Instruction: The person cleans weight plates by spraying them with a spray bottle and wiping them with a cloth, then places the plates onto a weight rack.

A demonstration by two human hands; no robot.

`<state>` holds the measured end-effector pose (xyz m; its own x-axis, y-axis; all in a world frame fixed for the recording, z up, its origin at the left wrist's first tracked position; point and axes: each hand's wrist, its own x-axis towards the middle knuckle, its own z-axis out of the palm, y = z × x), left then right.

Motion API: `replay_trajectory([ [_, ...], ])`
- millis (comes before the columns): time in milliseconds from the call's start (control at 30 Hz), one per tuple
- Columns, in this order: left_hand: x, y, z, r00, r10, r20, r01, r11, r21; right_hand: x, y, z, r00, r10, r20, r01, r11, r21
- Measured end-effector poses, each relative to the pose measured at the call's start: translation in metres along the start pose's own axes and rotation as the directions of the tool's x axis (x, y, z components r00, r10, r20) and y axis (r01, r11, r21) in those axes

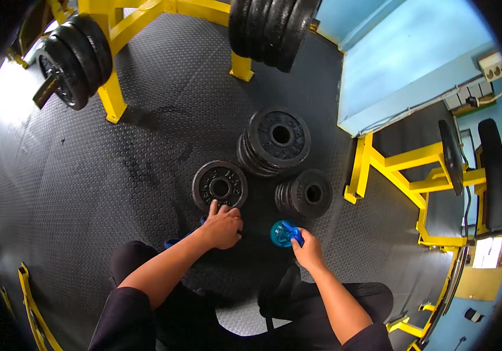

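Note:
Low over the floor, my left hand (224, 227) reaches to the near edge of a small black weight plate (236, 192). Its fingers are apart, and the foremost fingertips overlap the plate's rim; the thumb side is partly hidden. My right hand (308, 248) grips a translucent teal-blue bottle (280, 234) by its blue lid or handle. Beyond the bottle is a stack of small black plates (313, 205). A taller stack of larger plates (283, 155) stands behind both. Something blue, mostly covered, shows beneath my left forearm.
A yellow rack (113, 96) with black plates on its bar ends (72, 64) stands ahead. At right is a yellow bench frame (400, 169) with black pads (492, 175). A light-blue wall (403, 64) rises at upper right. Black textured matting (145, 134) covers the floor around my legs.

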<state>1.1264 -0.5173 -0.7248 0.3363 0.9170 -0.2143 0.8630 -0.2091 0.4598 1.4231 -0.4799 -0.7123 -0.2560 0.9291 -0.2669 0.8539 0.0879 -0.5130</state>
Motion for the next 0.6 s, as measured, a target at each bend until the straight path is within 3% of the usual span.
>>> replay_trajectory([
  [67, 0.013, 0.007, 0.008, 0.983, 0.177, 0.053, -0.151, 0.936, -0.317, -0.008, 0.001, -0.004, 0.999, 0.033, 0.025, -0.033, 0.999, -0.03],
  [100, 0.018, 0.012, 0.007, 0.981, 0.185, 0.055, -0.158, 0.933, -0.322, -0.011, -0.002, -0.009, 0.997, 0.049, 0.056, -0.046, 0.997, -0.06],
  [133, 0.021, 0.018, 0.006, 0.971, 0.234, 0.053, -0.183, 0.866, -0.466, -0.015, -0.007, -0.014, 0.997, 0.057, 0.054, -0.053, 0.996, -0.065],
  [200, 0.025, 0.032, -0.01, 0.95, 0.308, 0.044, -0.208, 0.734, -0.646, -0.022, -0.02, -0.02, 0.955, -0.24, -0.177, 0.178, 0.935, -0.306],
  [233, 0.028, 0.036, -0.007, 0.949, 0.313, 0.043, -0.213, 0.732, -0.647, -0.024, -0.032, -0.025, 0.954, -0.238, -0.18, 0.175, 0.935, -0.309],
  [300, 0.032, 0.046, -0.004, 0.845, 0.516, -0.14, -0.437, 0.516, -0.737, -0.029, -0.059, -0.033, 0.926, -0.377, -0.025, 0.372, 0.921, -0.112],
  [333, 0.032, 0.051, -0.008, 0.818, 0.573, -0.05, -0.377, 0.468, -0.799, -0.035, -0.071, -0.034, 0.915, -0.401, 0.041, 0.402, 0.915, -0.028],
  [367, 0.032, 0.057, -0.012, 0.806, 0.582, -0.103, -0.361, 0.346, -0.866, -0.039, -0.068, -0.028, 0.918, -0.351, 0.186, 0.341, 0.936, 0.085],
  [433, 0.035, 0.054, -0.027, 0.798, 0.589, -0.129, -0.381, 0.327, -0.864, -0.042, -0.046, -0.015, 0.799, -0.126, 0.588, 0.076, 0.991, 0.109],
  [467, 0.035, 0.048, -0.036, 0.84, 0.531, -0.11, -0.389, 0.449, -0.805, -0.046, -0.042, -0.012, 0.797, -0.127, 0.59, 0.079, 0.991, 0.107],
  [533, 0.034, 0.034, -0.051, 0.923, 0.368, -0.117, -0.359, 0.706, -0.611, -0.047, -0.06, -0.01, 0.839, 0.142, 0.526, -0.374, 0.851, 0.367],
  [567, 0.034, 0.027, -0.058, 0.96, 0.242, -0.141, -0.279, 0.79, -0.546, -0.044, -0.067, -0.002, 0.837, 0.129, 0.532, -0.363, 0.858, 0.363],
  [600, 0.036, 0.015, -0.056, 0.972, 0.112, -0.205, -0.2, 0.852, -0.483, -0.04, -0.076, 0.011, 0.947, 0.021, 0.322, -0.175, 0.871, 0.46],
])
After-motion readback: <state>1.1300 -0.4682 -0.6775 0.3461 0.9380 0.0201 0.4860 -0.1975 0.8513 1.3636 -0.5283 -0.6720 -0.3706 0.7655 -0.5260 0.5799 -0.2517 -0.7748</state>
